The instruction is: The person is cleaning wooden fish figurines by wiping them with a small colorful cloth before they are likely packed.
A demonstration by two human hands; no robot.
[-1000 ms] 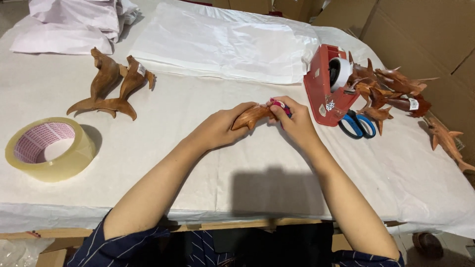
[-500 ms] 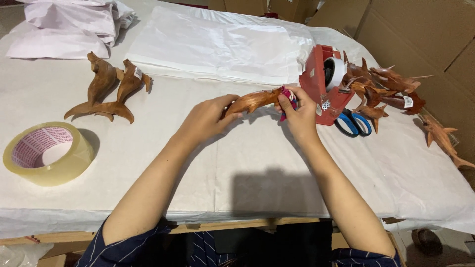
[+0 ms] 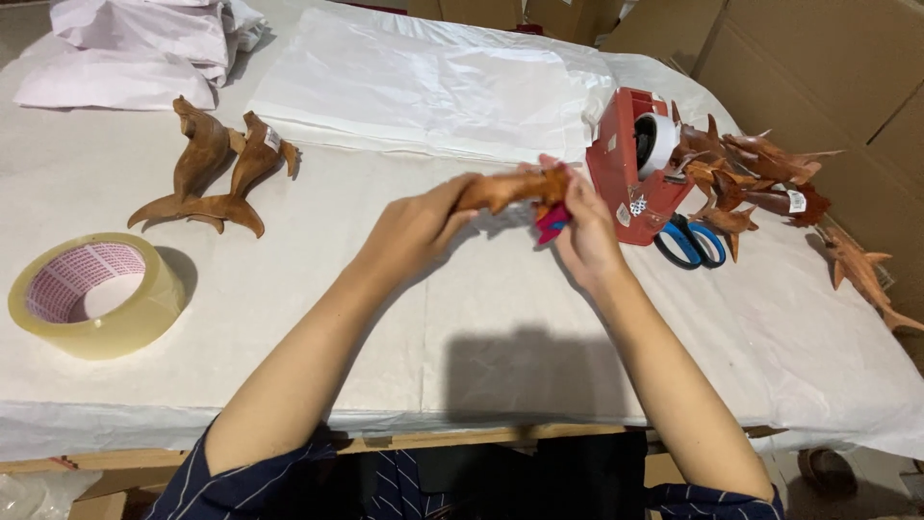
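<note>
Your left hand (image 3: 409,236) grips one end of a brown wooden carving (image 3: 510,188), fingers closed round it, and holds it above the table (image 3: 385,318), near the middle. Your right hand (image 3: 582,236) is closed on the carving's other end, and its fingers hide that end. Something small and red-pink (image 3: 551,223) shows beneath your right fingers; it is too blurred and too covered to make out. The carving itself is smeared by motion, so its shape is hard to read.

Just right of your hands stands a red tape dispenser (image 3: 630,178), with blue-handled scissors (image 3: 685,243) lying against its base, their blades hidden. Behind the dispenser is a pile of carvings (image 3: 751,178), tangled so that you cannot count them. One more carving (image 3: 866,274) lies apart near the right edge, its tail running up to the edge of the picture.

On the left, two carvings (image 3: 217,169) lie touching each other, and nearer you a roll of clear tape (image 3: 91,294) lies flat. Farther back is a stack of white sheets (image 3: 423,82), and at the top left a heap of white wrapping (image 3: 144,39), cut off by the frame.

The table is covered in white paper, slightly creased, hanging over the near edge. Cardboard boxes (image 3: 818,67) stand behind it at the right.
</note>
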